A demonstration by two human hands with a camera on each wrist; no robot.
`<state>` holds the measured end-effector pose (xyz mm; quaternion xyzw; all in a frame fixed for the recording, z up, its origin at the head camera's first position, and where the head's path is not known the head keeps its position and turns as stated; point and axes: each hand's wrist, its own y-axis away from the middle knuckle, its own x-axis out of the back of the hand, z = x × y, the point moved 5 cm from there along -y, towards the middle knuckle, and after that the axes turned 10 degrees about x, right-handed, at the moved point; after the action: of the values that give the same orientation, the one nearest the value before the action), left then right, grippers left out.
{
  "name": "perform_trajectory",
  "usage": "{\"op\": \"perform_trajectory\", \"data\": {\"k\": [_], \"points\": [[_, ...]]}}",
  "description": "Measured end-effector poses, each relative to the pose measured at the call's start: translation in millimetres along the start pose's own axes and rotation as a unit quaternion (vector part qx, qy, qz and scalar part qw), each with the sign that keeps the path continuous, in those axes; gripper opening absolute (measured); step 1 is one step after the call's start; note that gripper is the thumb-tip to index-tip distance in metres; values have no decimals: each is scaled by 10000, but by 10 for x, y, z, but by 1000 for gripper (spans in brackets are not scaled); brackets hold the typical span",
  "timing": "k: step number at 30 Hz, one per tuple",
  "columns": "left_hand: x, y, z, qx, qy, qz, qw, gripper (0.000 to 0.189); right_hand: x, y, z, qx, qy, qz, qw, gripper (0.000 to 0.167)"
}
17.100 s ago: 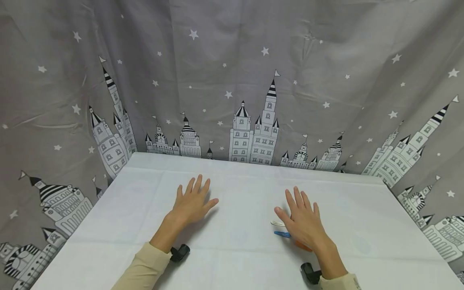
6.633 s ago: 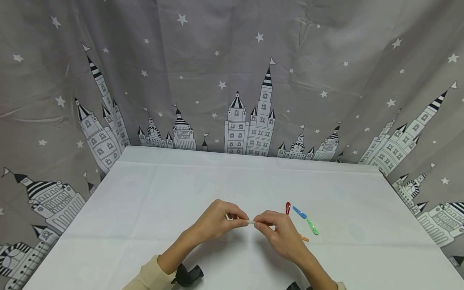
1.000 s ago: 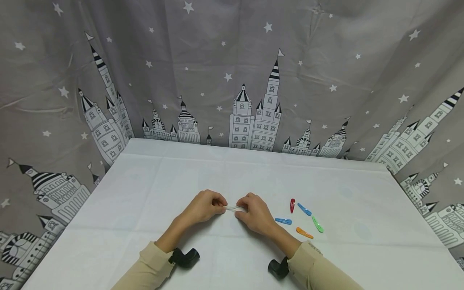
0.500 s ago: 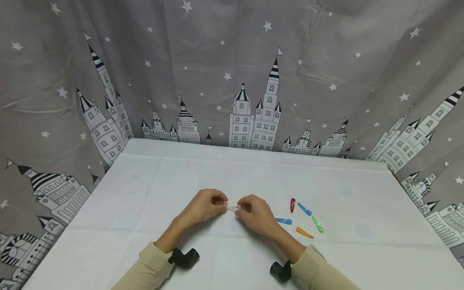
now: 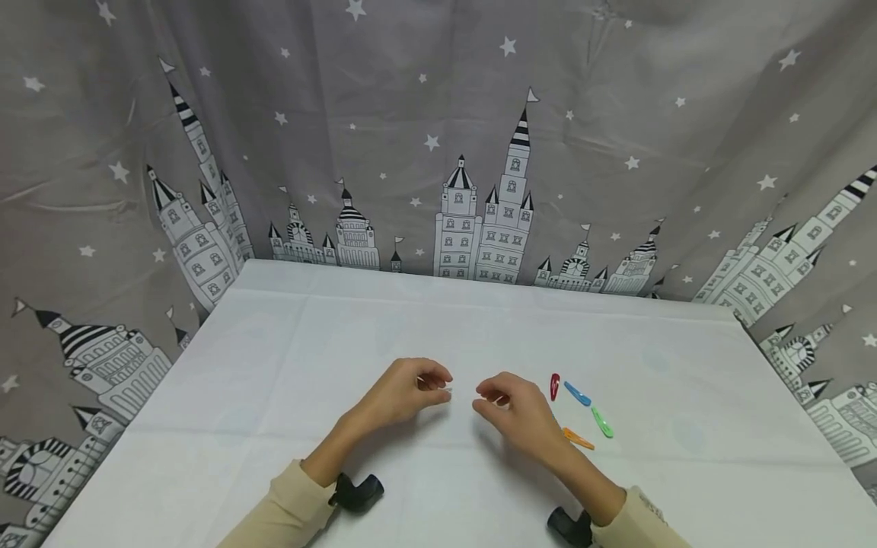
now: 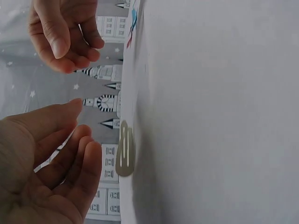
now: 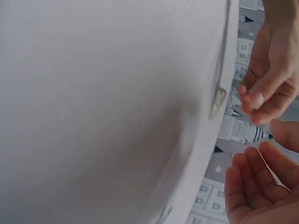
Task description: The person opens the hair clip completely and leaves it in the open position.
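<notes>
A pale snap hair clip (image 6: 124,170) lies on the white-covered table, apart from the fingers of both hands in the left wrist view. From the head, only a small pale bit of it shows beside the left fingertips. My left hand (image 5: 400,390) hovers over that spot, fingers loosely bent and holding nothing. To the right, my right hand (image 5: 524,418) faces it with a gap between thumb and fingers, and nothing is in it. The right wrist view has the same hair clip (image 7: 217,105) on the cloth, past the fingers.
Right of my right hand lie a red hair clip (image 5: 554,387), a blue hair clip (image 5: 578,393), a green hair clip (image 5: 602,422) and an orange hair clip (image 5: 578,438). A grey curtain (image 5: 390,99) with printed castles hangs behind the table (image 5: 329,327).
Both hands pinched the pale clip several seconds ago; now they are off it. Over the last half second both moved right, the right hand farther, hiding the second blue clip.
</notes>
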<state>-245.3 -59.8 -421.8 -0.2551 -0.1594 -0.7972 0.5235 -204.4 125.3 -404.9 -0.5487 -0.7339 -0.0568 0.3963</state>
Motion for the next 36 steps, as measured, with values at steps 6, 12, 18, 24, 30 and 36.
{"op": "perform_trajectory", "data": {"k": [6, 12, 18, 24, 30, 36], "points": [[-136, 11, 106, -38, -54, -252, 9997, 18, 237, 177, 103, -323, 73, 42, 9994, 15], [-258, 5, 182, -138, -80, -432, 9989, 16, 395, 349, 223, -379, 255, 66, 9989, 21], [-362, -81, 255, -197, -101, -534, 9983, 16, 524, 433, 303, -200, 328, 162, 9991, 20], [-522, -241, 346, -179, -192, -670, 9974, 16, 680, 458, 432, -700, 527, 79, 9961, 19], [-683, -361, 407, -78, -322, -770, 9965, 15, 737, 475, 570, -1260, 702, -84, 9895, 23], [-808, -435, 416, 54, -390, -904, 9951, 15, 707, 480, 677, -1358, 542, -132, 9892, 20]]}}
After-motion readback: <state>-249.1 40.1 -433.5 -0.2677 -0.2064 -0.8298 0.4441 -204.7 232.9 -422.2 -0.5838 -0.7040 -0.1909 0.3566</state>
